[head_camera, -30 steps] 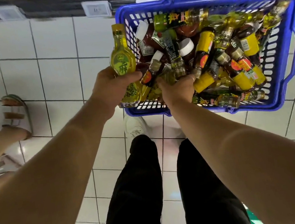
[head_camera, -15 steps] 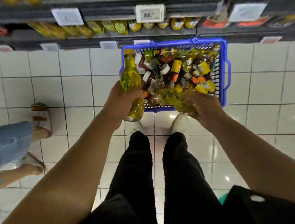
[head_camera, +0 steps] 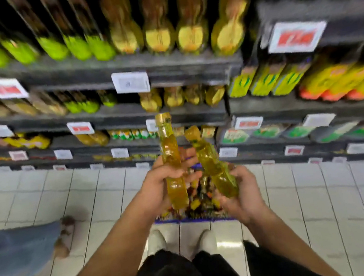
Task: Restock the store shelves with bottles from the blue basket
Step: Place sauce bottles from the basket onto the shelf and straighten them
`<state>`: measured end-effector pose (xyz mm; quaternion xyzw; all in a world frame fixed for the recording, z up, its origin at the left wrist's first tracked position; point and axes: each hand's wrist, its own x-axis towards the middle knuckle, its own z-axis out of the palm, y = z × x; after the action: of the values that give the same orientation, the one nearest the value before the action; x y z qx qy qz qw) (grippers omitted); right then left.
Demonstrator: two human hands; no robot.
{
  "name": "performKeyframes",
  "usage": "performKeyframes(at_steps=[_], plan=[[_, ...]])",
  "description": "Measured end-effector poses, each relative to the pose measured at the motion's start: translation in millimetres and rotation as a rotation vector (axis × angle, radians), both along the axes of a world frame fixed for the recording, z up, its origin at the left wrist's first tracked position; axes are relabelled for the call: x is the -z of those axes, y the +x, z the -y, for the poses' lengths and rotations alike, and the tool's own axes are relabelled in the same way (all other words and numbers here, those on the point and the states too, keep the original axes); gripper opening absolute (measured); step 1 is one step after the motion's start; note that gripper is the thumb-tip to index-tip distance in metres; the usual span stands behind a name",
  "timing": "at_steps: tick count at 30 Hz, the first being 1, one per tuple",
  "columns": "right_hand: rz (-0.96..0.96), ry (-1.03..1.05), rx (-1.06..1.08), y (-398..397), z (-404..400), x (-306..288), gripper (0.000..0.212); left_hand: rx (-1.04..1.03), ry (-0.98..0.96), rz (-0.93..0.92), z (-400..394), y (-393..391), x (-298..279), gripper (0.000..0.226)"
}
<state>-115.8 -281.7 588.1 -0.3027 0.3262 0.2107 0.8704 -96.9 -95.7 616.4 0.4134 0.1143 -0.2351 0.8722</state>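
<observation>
Now my left hand (head_camera: 159, 183) grips one yellow bottle (head_camera: 172, 162) upright and my right hand (head_camera: 242, 190) grips another bottle (head_camera: 212, 164), tilted toward eleven o'clock, both above the basket (head_camera: 164, 221). I'd raise them steadily to matching bottles on the shelves (head_camera: 173, 113) at twelve o'clock.

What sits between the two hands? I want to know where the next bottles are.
In the head view, the blue basket of mixed bottles shows on the floor in the gap between the left hand and right hand, each gripping a yellow bottle.
</observation>
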Motion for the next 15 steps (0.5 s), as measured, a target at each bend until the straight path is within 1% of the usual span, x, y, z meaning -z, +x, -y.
performKeyframes(at_steps=[2,4,5,8,10,11,12,13,15], plan=[[0.016,0.062,0.010,5,3,-23,0.010,-0.005,-0.060,0.056,6,6,-26,0.055],[0.070,0.082,-0.034,10,6,-42,0.023,-0.006,-0.050,0.097,10,11,-47,0.063],[0.108,0.102,-0.060,13,8,-51,0.033,-0.010,-0.037,0.118,11,14,-56,0.063],[0.222,0.204,-0.119,18,14,-72,0.071,-0.024,-0.056,0.155,12,23,-80,0.054],[0.286,0.284,-0.146,21,15,-85,0.096,-0.026,-0.091,0.158,11,31,-94,0.059],[0.331,0.315,-0.161,23,14,-91,0.105,-0.020,-0.086,0.162,9,34,-101,0.061],[0.372,0.338,-0.168,25,13,-98,0.109,-0.010,-0.059,0.170,6,38,-108,0.061],[0.406,0.356,-0.171,28,10,-105,0.109,-0.001,-0.017,0.179,3,42,-113,0.059],[0.492,0.407,-0.172,32,2,-121,0.094,-0.003,0.073,0.185,-6,52,-125,0.057]])
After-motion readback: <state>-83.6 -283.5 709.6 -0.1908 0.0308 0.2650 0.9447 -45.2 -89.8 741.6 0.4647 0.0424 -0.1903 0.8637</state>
